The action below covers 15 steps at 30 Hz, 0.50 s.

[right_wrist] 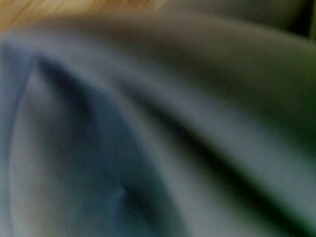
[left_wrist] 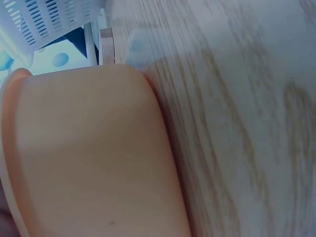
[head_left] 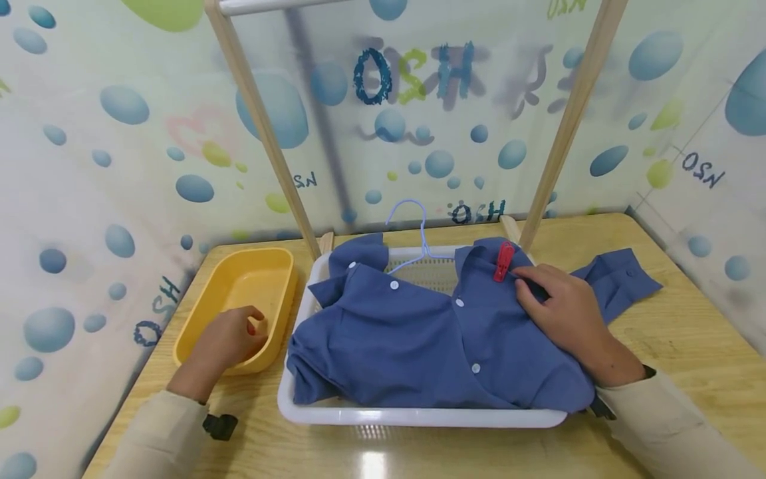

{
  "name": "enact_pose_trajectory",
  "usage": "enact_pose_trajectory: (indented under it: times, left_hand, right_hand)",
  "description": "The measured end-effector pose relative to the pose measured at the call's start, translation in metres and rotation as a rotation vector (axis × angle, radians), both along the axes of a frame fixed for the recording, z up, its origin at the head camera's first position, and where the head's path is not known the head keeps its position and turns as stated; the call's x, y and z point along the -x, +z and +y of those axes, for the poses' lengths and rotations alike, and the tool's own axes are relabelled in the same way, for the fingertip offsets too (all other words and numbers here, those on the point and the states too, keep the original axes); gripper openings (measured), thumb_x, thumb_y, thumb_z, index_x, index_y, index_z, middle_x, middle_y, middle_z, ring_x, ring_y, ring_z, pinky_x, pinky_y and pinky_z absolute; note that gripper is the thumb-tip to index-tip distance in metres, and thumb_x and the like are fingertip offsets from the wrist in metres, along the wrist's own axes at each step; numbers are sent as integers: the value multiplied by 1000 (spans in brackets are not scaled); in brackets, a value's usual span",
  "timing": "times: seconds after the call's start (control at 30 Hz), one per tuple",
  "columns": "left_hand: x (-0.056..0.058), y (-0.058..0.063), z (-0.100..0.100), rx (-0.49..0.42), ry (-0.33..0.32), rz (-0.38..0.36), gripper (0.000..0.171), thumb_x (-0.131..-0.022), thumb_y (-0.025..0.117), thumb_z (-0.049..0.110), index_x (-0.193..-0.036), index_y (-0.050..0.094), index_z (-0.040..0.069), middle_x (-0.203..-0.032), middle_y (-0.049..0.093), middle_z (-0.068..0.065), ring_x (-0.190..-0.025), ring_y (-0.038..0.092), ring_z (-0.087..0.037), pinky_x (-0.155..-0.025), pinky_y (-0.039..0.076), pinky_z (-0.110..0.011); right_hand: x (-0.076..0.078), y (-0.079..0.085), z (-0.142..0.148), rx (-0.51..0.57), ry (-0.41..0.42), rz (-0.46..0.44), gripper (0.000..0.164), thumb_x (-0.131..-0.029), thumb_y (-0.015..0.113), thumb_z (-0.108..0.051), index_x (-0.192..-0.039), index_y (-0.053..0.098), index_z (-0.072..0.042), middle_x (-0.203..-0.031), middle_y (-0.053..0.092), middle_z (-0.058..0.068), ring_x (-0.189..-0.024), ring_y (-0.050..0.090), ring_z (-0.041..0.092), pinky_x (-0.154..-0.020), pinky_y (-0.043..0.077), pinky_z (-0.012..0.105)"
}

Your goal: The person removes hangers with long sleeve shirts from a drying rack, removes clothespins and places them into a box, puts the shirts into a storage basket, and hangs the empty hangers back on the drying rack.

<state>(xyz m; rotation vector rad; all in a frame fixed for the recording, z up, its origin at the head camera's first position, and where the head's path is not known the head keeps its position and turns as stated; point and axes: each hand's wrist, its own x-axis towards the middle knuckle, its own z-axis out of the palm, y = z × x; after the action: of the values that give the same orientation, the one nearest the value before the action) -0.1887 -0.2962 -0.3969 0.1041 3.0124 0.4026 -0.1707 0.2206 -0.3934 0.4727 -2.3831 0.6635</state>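
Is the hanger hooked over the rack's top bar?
No, in the head view the hanger sits low by the shirt, its hook free and well below the bar.

On the patterned sheet (head_left: pixel 251 193) facing me I read a large O (head_left: pixel 360 76), a 2- or S-like sign (head_left: pixel 413 76) and an H (head_left: pixel 455 72). A smaller O (head_left: pixel 461 213) and smaller H (head_left: pixel 496 211) stand below; lettering at my right (head_left: pixel 703 170) is unclear.
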Motion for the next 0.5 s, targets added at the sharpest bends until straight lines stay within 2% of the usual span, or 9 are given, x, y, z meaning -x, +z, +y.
enact_pose_trajectory:
  times: [0.23,0.5]
  left_hand:
    - [-1,2,0,13,-11,-1,32,-88,66,16,-113,66,-4,-80,64,-9,-66,55,-20,-60,47,-34]
    - [-2,0,-3,33,-32,1,31,-87,69,19,-111,68,0,-81,66,-7,-68,57,-20,-61,49,-36]
  right_hand:
    - [-1,2,0,-5,-4,5,19,-88,67,-9,-106,74,-4,-91,73,13,-78,70,29,-69,54,49]
    - [0,1,0,-6,-2,-9,20,-89,67,-10,-107,74,-5,-93,73,14,-82,71,30,-71,55,51]
